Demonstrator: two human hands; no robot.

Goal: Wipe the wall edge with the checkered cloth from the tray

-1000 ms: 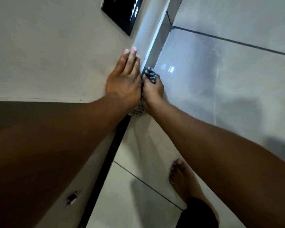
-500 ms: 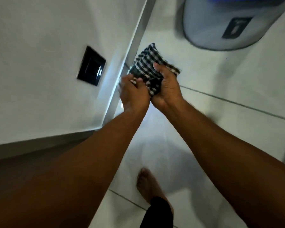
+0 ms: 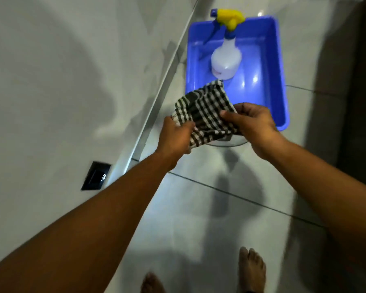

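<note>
Pinching the checkered cloth (image 3: pixel 205 111) between them, left hand (image 3: pixel 174 137) and right hand (image 3: pixel 254 125) seemingly above the tray (image 3: pixel 281 85).

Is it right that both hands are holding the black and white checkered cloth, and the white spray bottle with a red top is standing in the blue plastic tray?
Nearly. In the head view the white spray bottle has a yellow top, not red. The rest holds: the left hand and right hand both hold the black and white checkered cloth, and the bottle stands in the blue plastic tray.
</note>
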